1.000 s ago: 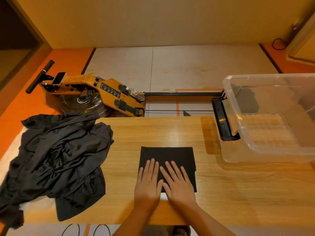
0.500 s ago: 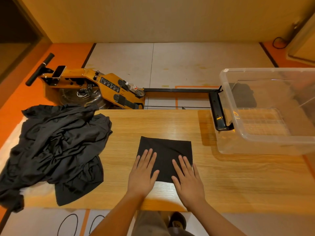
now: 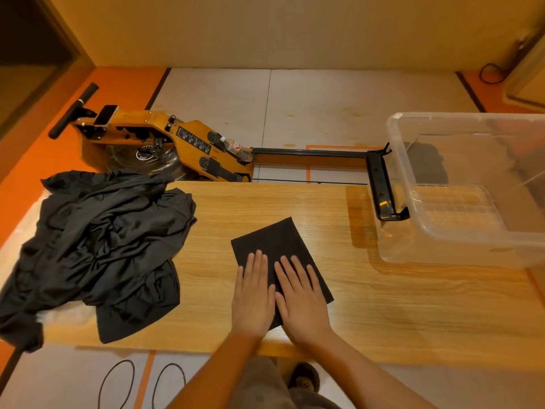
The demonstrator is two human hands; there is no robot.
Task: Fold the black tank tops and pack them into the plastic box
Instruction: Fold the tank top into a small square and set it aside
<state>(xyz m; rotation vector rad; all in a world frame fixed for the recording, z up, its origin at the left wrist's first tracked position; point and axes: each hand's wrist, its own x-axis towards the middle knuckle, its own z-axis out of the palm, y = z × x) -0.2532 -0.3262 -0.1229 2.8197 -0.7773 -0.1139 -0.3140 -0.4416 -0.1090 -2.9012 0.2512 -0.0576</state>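
Observation:
A folded black tank top [image 3: 277,246] lies as a small rectangle on the wooden table [image 3: 383,305], turned slightly counter-clockwise. My left hand [image 3: 253,293] and my right hand [image 3: 300,296] press flat on its near half, side by side with straight fingers. A heap of unfolded black tank tops [image 3: 97,246] covers the table's left end. The clear plastic box [image 3: 442,231] stands on the table at the right with nothing inside it.
An orange rowing machine [image 3: 165,146] with a black rail lies on the floor beyond the table's far edge. Black cable loops [image 3: 141,382] lie on the floor by the near edge. Bare wood lies between the folded top and the box.
My hands, spread to the folded top's near corners half a second ago, have come back together on it. The folded top has turned, its far edge swinging right.

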